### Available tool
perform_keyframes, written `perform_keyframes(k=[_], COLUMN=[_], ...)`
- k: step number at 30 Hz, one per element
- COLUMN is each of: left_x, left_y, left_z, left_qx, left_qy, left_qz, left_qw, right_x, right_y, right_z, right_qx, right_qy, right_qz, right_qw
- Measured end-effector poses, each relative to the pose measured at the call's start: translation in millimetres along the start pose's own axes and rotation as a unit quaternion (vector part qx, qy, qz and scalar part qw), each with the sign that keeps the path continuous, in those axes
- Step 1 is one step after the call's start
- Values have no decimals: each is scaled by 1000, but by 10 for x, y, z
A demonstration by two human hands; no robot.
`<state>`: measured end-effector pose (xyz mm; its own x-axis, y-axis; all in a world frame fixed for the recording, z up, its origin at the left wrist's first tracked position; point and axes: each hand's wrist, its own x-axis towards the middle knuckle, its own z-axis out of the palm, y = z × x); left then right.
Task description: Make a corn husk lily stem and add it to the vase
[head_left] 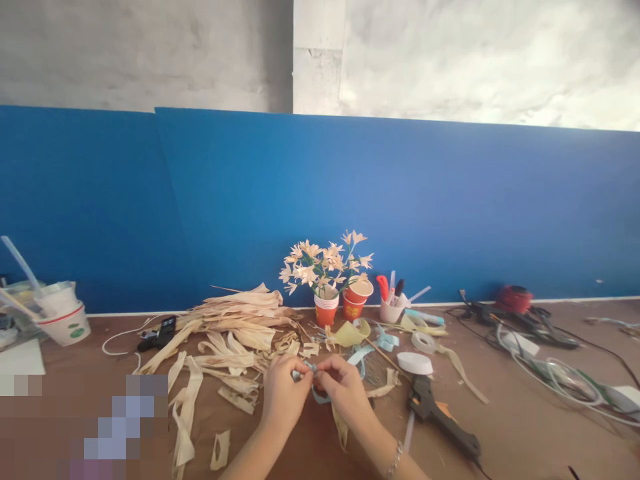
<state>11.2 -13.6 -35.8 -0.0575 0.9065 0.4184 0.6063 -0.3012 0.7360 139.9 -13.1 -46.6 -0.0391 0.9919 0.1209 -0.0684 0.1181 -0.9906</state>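
Close together over the table, my left hand and my right hand pinch a light blue ribbon between thumbs and fingertips. A loop of it hangs down under the fingers; the pinched part is mostly hidden. Dried corn husks lie in a heap beyond and left of my left hand. Past my right hand are a curled yellow strip and more light blue ribbon. Husk flowers on green stems stand in a red paper cup.
A black glue gun lies to the right, near rolls of white tape. Behind stand another red cup and a pen cup. Cables tangle at the far right. A white cup is at the left, before a blue partition.
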Motion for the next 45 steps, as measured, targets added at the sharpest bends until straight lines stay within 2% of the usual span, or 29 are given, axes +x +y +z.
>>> perform_keyframes(k=[7,16,22,27,34,45], left_x=[-3,-19,-24,-34,-53,-74], left_y=[-6,-19,-13,43,49,29], left_z=[19,19,21,-15,-35,-6], left_qx=[3,16,45,76,112,131], left_qy=[3,12,20,18,26,32], left_qz=[-13,-1,14,21,49,52], left_qw=[1000,1000,999,997,992,990], right_x=[18,0,-57,-81,-99,-46], right_y=[20,37,-33,-85,-100,28], right_z=[-19,25,32,54,78,72], right_qx=[-69,-71,-174,-208,-206,-132], right_qy=[7,4,32,38,44,47], right_qz=[-22,-16,-100,-103,-110,-50], right_qw=[997,997,979,972,971,989])
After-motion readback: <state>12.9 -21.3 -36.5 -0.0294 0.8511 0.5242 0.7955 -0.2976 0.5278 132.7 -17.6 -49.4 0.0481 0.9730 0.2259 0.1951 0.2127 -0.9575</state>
